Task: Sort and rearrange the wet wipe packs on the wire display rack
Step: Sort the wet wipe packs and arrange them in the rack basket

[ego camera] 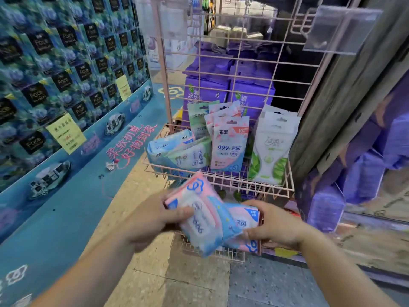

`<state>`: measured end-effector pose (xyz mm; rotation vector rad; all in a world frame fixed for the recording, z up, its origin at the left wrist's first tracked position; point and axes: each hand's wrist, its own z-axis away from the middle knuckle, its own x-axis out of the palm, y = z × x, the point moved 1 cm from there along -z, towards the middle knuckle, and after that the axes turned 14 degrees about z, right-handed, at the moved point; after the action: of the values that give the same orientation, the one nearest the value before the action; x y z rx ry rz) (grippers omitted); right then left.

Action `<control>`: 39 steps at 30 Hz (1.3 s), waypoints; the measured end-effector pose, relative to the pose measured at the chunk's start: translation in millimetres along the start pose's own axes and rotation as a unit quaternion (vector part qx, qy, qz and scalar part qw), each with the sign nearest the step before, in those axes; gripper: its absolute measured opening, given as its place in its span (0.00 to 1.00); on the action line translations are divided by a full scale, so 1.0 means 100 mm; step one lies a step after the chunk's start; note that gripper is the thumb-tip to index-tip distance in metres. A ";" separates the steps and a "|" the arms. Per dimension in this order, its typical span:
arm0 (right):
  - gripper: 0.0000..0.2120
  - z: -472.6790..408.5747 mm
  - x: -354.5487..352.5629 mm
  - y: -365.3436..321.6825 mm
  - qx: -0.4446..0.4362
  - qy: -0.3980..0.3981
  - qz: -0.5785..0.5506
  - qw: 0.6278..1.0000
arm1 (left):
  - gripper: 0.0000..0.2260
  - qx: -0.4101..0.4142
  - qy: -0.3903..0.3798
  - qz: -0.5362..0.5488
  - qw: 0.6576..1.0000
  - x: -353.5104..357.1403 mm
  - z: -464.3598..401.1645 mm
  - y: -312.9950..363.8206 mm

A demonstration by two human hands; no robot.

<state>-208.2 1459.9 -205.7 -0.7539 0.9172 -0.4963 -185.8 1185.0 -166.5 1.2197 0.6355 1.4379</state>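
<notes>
Below the pink wire rack (232, 69), both hands hold wet wipe packs just in front of the rack's lower basket (234, 257). The left hand (152, 220) has its fingers (183, 212) closed around a pink and blue pack (202, 216), tilted with one end pointing up toward the upper basket (223, 179). The right hand (274, 224) grips a second pack (242, 220) of the same colours, its fingers wrapped over the pack's right end; this pack lies partly under the first, and the two seem to touch, though the overlap hides the contact. In the upper basket, a pink pack marked 999 (229, 145) stands upright near the middle, with a white and green pack (271, 149) standing at the right. At the left, a blue pack (164, 147) and a green pack (191, 155) lie on their sides. Purple packages (207, 85) are stacked behind the rack's grid.
</notes>
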 end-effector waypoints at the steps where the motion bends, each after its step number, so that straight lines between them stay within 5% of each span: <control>1: 0.28 -0.03 0.10 0.04 0.012 -0.002 -0.008 1.000 | 0.15 -0.058 0.020 0.053 0.997 -0.04 -0.01 -0.22; 4: 0.25 -0.09 0.41 0.20 0.074 -0.015 -0.082 0.994 | 0.22 -0.185 0.091 0.198 0.958 -0.15 -0.06 -0.76; 7: 0.14 -0.09 0.59 0.34 0.125 -0.026 -0.165 0.978 | 0.25 -0.228 0.143 0.271 0.924 -0.25 -0.11 -0.99; 11: 0.22 -0.15 0.50 0.52 0.163 0.036 -0.236 0.957 | 0.15 -0.177 0.224 0.283 0.916 -0.38 -0.31 -0.99; 18: 0.15 -0.42 0.29 0.43 0.179 0.210 -0.348 0.896 | 0.12 -0.095 0.263 0.346 0.895 -0.23 -1.04 -0.78; 28: 0.08 -0.80 0.22 0.07 0.220 0.260 -0.419 0.842 | 0.16 -0.183 0.238 0.051 0.952 -0.22 -1.24 -0.91; 39: 0.09 -1.08 0.41 -0.06 0.188 0.265 -0.455 0.829 | 0.07 -0.126 0.191 0.019 0.973 -0.25 -1.08 -1.02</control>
<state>-278.4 1388.9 -264.5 -0.6599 0.8742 -1.7553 -248.0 1213.7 -300.9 0.7645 0.6645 1.7459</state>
